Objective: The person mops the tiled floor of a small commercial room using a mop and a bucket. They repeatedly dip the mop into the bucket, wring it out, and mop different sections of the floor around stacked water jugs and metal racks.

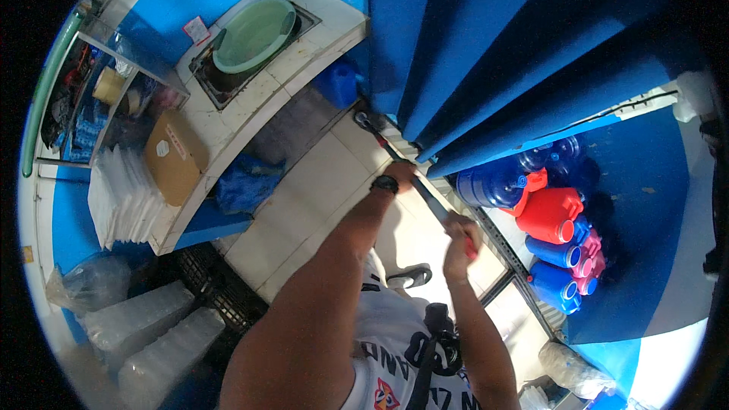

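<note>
Both of my hands are wrapped round a long pole [430, 201], which slants from the far corner of the floor toward me. My left hand [401, 175], with a dark watch at the wrist, grips it about midway. Nearer me, my right hand [459, 244] closes on the upper part, just by its red end. At the far end, a small dark grey head [370, 121] rests low beside the foot of the blue curtain; its exact kind is unclear. Pale floor tiles [304, 190] lie under the pole.
At left stands a tiled counter [281, 99] with a green basin [254, 34] and a cardboard box [176, 156]. A blue curtain [486, 53] hangs at right. Beyond a low metal track [493, 239] are a red jug [548, 215] and blue jugs [554, 286]. A black crate [220, 288] sits lower left.
</note>
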Demonstrator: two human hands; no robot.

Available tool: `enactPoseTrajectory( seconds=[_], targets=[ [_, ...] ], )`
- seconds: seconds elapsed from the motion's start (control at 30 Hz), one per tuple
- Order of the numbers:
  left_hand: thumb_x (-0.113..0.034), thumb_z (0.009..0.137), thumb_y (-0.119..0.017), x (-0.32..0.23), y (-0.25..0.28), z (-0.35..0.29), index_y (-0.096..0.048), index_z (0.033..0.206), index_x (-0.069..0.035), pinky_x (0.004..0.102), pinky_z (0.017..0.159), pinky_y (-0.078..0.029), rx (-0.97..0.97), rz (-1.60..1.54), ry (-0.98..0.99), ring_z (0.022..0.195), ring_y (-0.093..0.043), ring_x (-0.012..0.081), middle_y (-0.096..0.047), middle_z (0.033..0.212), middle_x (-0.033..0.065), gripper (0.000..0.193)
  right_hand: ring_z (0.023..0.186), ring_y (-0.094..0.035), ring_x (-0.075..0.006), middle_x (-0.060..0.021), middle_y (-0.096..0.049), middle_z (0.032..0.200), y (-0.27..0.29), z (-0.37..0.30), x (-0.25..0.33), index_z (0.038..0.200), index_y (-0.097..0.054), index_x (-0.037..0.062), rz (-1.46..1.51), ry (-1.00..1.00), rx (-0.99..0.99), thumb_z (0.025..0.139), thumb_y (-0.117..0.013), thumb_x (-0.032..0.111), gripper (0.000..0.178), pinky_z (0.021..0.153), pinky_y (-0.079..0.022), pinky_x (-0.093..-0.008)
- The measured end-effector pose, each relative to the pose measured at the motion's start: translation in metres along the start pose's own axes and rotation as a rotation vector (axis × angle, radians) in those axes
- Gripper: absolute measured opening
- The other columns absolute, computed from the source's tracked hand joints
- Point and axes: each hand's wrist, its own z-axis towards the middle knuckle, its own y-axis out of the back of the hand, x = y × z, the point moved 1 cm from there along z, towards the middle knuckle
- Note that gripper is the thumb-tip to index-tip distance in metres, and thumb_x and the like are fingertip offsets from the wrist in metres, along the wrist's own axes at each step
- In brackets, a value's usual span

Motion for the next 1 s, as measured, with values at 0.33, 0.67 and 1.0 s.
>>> enactPoseTrajectory(
  seconds=[0.33, 0.67, 1.0],
  targets=[
    [-0.047, 0.093, -0.066, -0.016, -0.074, -0.013, -0.056, 0.125, -0.009, 0.0584, 0.102, -0.047, -0.164, -0.087, 0.081, 0.125, -0.050, 0.0486, -0.050, 0.132, 0.0300, 0.051, 0.100, -0.067, -0.0201, -0.0156, -0.073, 0.105, 0.068, -0.026, 0.023, 0.094, -0.068, -0.0063, -0.184, -0.043, 0.060, 0.095, -0.061, -0.005, 0.008, 0.091, -0.052, -0.0318],
    [-0.039, 0.090, -0.069, -0.231, -0.148, -0.084, -0.063, 0.091, -0.006, 0.0521, 0.093, -0.050, 0.086, -0.209, -0.354, 0.103, -0.061, 0.0367, -0.063, 0.095, 0.0175, 0.034, 0.094, -0.066, -0.0276, -0.0161, -0.069, 0.089, 0.224, -0.118, 0.156, 0.077, -0.055, -0.0009, -0.413, -0.122, -0.067, 0.095, -0.061, 0.010, 0.023, 0.097, -0.050, -0.0432],
    [-0.024, 0.086, -0.064, -0.216, -0.122, -0.071, -0.069, 0.101, -0.008, 0.0501, 0.093, -0.052, 0.265, -0.071, -0.291, 0.109, -0.063, 0.0348, -0.067, 0.105, 0.0153, 0.023, 0.097, -0.063, -0.0320, -0.0113, -0.061, 0.087, 0.213, -0.090, 0.122, 0.079, -0.050, 0.0047, -0.045, -0.058, -0.150, 0.089, -0.057, 0.015, 0.016, 0.105, -0.044, -0.0576]
  ],
)
